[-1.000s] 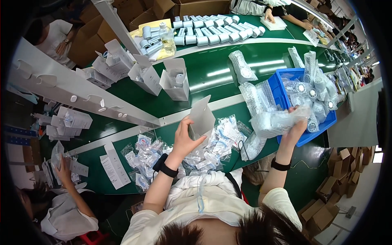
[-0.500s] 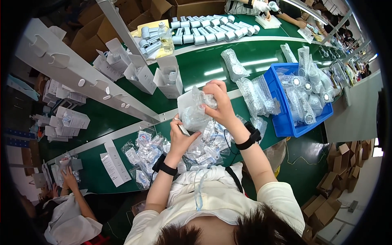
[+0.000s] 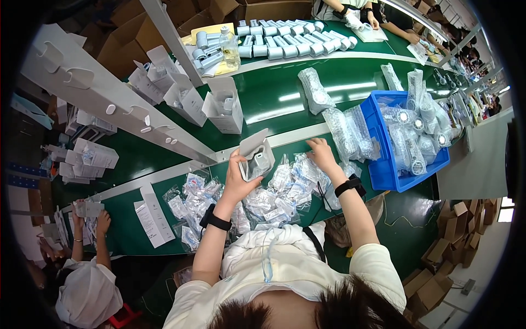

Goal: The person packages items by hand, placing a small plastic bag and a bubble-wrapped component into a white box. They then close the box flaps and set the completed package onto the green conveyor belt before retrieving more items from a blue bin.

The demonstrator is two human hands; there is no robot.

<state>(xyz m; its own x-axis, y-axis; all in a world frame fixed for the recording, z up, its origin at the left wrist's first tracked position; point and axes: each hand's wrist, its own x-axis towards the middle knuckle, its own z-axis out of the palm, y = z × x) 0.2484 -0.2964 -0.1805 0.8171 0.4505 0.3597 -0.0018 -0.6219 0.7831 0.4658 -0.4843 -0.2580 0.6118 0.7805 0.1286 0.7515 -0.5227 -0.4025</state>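
Note:
A small white carton [image 3: 253, 143] with its flap up is gripped by my left hand [image 3: 239, 185], thumb along the near side. Inside the carton's mouth sits a grey device [image 3: 260, 162], apparently in clear wrap. My right hand [image 3: 323, 156] is over the far right edge of a heap of small clear bags [image 3: 279, 189] holding white and blue parts. Its fingers look apart and bent toward the bags, with nothing visible in them.
A blue bin [image 3: 378, 148] of bubble-wrapped items stands on the right, with more wrapped pieces [image 3: 339, 131] beside it. Filled white cartons [image 3: 223, 107] stand beyond the metal rail. A flat carton [image 3: 154, 216] lies left. Grey cylindrical devices [image 3: 274, 52] line the back; a co-worker [image 3: 90, 293] sits left.
My right hand has let go of the bubble-wrapped piece, now down in the carton, and moved right and down to the bags. My left hand still holds the carton.

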